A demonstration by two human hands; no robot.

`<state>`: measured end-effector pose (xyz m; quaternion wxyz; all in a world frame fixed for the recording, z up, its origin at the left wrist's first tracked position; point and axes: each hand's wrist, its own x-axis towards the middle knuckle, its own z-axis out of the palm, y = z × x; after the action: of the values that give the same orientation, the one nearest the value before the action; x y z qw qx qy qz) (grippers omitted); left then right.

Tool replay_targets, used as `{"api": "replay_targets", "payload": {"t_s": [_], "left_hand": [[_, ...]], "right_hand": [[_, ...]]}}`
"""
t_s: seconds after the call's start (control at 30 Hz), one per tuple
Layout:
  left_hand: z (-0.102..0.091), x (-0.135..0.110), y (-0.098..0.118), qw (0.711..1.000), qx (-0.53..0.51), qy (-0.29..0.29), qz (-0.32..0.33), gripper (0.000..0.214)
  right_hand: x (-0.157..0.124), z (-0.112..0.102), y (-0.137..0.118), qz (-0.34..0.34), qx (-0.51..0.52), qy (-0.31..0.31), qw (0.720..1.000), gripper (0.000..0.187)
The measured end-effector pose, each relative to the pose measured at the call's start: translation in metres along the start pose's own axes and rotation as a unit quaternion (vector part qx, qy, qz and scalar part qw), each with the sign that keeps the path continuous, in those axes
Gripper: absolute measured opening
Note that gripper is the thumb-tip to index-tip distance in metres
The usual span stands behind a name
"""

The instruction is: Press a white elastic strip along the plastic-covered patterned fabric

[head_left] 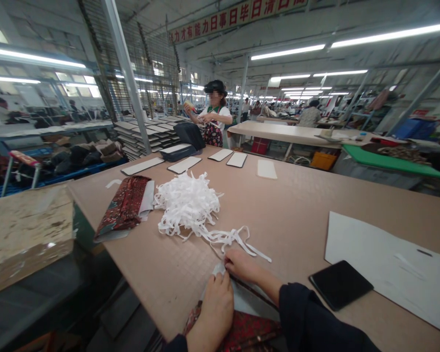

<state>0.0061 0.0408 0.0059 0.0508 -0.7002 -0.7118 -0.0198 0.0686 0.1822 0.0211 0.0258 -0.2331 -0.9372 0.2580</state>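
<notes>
My left hand [212, 308] lies at the table's near edge, fingers pressed down on a pale grey piece [242, 298] that sits over red patterned fabric [245, 332]. My right hand [242, 266], in a dark sleeve, is closed in a pinch on the end of a white strip [238, 239] at the top of that piece. The strip trails from a loose heap of white strips [187, 203] just beyond my hands. Left of the heap lies a stack of red patterned fabric pieces [122, 208] with grey backing.
A black phone [340, 284] lies on a large white sheet [388, 266] at the right. Flat white-faced panels [185, 165] line the far side of the tan table [297, 205]. A person [214, 117] stands at the far end. A worn box [25, 234] stands at the left.
</notes>
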Motion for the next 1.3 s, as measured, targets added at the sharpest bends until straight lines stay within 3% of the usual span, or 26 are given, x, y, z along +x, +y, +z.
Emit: {"api": "replay_targets", "payload": {"t_s": [0.67, 1.3], "left_hand": [[-0.004, 0.005, 0.001, 0.999, -0.04, -0.02, -0.023, 0.033], [-0.008, 0.001, 0.0, 0.996, -0.077, -0.017, -0.032, 0.03]], "right_hand": [[0.003, 0.002, -0.002, 0.021, -0.011, -0.008, 1.0, 0.014], [-0.001, 0.01, 0.003, 0.031, 0.011, 0.057, 0.998, 0.015]]}}
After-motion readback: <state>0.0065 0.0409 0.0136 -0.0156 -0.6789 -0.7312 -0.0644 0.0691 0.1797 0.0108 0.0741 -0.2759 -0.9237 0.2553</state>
